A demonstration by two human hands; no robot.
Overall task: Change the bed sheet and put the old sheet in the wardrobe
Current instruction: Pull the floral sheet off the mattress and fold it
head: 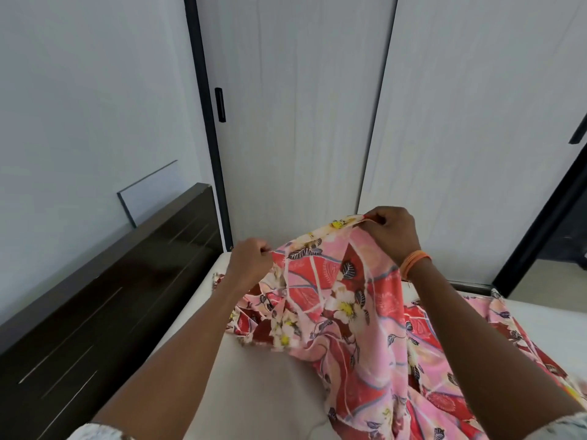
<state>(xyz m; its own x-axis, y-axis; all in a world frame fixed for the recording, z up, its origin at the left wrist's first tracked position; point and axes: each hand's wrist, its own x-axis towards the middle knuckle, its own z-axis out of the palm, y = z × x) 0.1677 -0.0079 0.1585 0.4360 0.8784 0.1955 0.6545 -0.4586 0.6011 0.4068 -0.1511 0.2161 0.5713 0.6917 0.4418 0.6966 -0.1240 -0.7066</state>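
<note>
The pink and red flowered cotton bed sheet lies crumpled on the bare white mattress, near its head corner. The left hand and right hand pinch its raised edge with curled fingers.

Counts: one floral sheet, pink and red. Two hands: left hand, right hand. One bare mattress. One dark headboard. Two pale wardrobe doors: one at centre, one at right. Two black door handles: one, another. Orange wristbands on right wrist; number unclear.
</note>
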